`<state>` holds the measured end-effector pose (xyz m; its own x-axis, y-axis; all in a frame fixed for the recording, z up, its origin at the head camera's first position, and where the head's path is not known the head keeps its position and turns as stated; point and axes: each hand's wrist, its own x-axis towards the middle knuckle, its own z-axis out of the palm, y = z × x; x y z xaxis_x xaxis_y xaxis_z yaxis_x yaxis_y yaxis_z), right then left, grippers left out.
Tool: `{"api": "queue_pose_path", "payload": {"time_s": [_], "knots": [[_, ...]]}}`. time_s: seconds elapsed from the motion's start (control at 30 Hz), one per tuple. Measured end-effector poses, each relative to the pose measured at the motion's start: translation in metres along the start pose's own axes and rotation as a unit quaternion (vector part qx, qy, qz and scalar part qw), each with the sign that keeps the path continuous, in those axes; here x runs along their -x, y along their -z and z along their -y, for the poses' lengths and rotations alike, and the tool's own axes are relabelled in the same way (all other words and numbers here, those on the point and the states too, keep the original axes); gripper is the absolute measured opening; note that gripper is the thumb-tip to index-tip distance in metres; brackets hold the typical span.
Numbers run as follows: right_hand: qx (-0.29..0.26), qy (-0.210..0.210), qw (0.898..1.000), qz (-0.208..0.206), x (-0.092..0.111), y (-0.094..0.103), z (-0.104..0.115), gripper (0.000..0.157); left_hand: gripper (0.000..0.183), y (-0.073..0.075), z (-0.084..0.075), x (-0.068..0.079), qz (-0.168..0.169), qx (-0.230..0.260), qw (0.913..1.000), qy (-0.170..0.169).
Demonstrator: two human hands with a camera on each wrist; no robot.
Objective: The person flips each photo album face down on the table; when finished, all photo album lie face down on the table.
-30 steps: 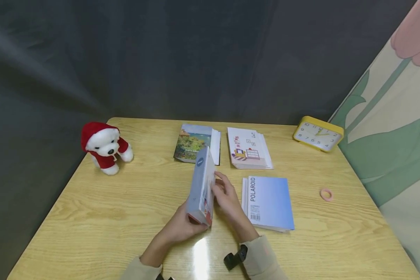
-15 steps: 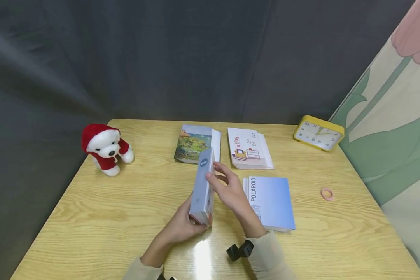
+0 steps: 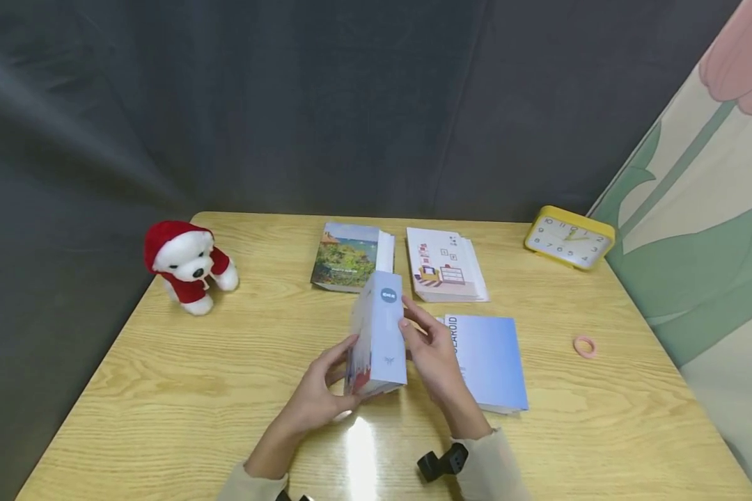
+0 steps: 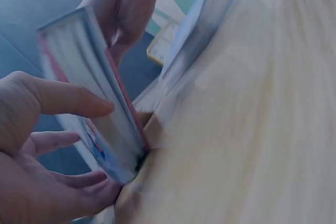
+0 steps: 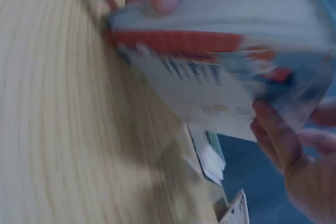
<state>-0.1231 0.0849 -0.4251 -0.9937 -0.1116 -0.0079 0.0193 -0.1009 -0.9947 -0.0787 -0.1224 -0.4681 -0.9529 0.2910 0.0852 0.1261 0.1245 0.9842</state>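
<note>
Four books: left hand [image 3: 316, 393] and right hand [image 3: 435, 351] grasp upright book [image 3: 379, 334]; three flat on table [image 3: 163, 376].

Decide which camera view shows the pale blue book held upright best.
The head view: the whole pale blue book shows sharply between both hands. The left wrist view shows its blurred page edge and lower corner; the right wrist view shows a blurred page edge and cover.

"POLAROID", partly covered, runs along the blue booklet [image 3: 491, 358]; the yellow clock [image 3: 569, 238] shows numerals 1–12.
</note>
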Motion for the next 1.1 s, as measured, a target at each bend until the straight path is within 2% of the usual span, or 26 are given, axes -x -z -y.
{"api": "queue_pose_path", "payload": {"time_s": [0.07, 0.13, 0.2, 0.27, 0.33, 0.4, 0.5, 0.57, 0.63, 0.73, 0.8, 0.87, 0.97, 1.1], "knots": [[0.048, -0.002, 0.998, -0.027, 0.001, 0.003, -0.005, 0.044, 0.086, 0.002, -0.002, 0.004, -0.030, -0.076, 0.9966, 0.011], [0.127, -0.006, 0.991, -0.043, 0.000, 0.004, -0.012, 0.043, 0.082, 0.005, -0.004, 0.007, -0.057, -0.156, 0.9857, 0.029], [0.216, -0.016, 0.976, -0.040, -0.002, 0.003, -0.020, 0.044, 0.076, 0.010, -0.005, 0.009, -0.073, -0.223, 0.9712, 0.042], [0.288, -0.019, 0.957, -0.030, -0.002, 0.001, -0.025, 0.046, 0.073, 0.012, -0.006, 0.009, -0.076, -0.265, 0.9603, 0.042], [0.336, -0.014, 0.942, -0.016, -0.003, 0.000, -0.027, 0.050, 0.073, 0.014, -0.008, 0.009, -0.071, -0.290, 0.9535, 0.040], [0.377, -0.007, 0.926, -0.008, -0.002, 0.000, -0.026, 0.051, 0.076, 0.015, -0.011, 0.009, -0.057, -0.300, 0.9512, 0.048], [0.416, -0.012, 0.909, 0.014, -0.004, 0.002, -0.017, 0.048, 0.081, 0.017, -0.017, 0.006, -0.039, -0.293, 0.9535, 0.060], [0.429, -0.031, 0.902, 0.033, -0.009, 0.008, -0.004, 0.050, 0.082, 0.018, -0.026, -0.001, -0.031, -0.286, 0.9564, 0.052], [0.439, -0.044, 0.896, 0.050, -0.021, 0.018, 0.015, 0.054, 0.078, 0.017, -0.037, -0.015, -0.022, -0.277, 0.9601, 0.033], [0.455, -0.041, 0.888, 0.051, -0.049, 0.041, 0.043, 0.061, 0.075, 0.012, -0.058, -0.048, 0.000, -0.268, 0.9635, 0.004], [0.472, -0.026, 0.880, 0.044, -0.070, 0.059, 0.056, 0.062, 0.075, 0.007, -0.070, -0.075, 0.018, -0.257, 0.9662, 0.008], [0.480, -0.019, 0.876, 0.035, -0.088, 0.075, 0.064, 0.062, 0.080, 0.001, -0.076, -0.101, 0.031, -0.249, 0.9676, 0.023], [0.486, -0.015, 0.874, 0.019, -0.108, 0.091, 0.067, 0.063, 0.088, -0.009, -0.075, -0.138, 0.036, -0.235, 0.9700, 0.049], [0.486, -0.024, 0.873, -0.004, -0.129, 0.096, 0.055, 0.064, 0.102, -0.020, -0.056, -0.173, 0.009, -0.205, 0.9742, 0.095]]}}
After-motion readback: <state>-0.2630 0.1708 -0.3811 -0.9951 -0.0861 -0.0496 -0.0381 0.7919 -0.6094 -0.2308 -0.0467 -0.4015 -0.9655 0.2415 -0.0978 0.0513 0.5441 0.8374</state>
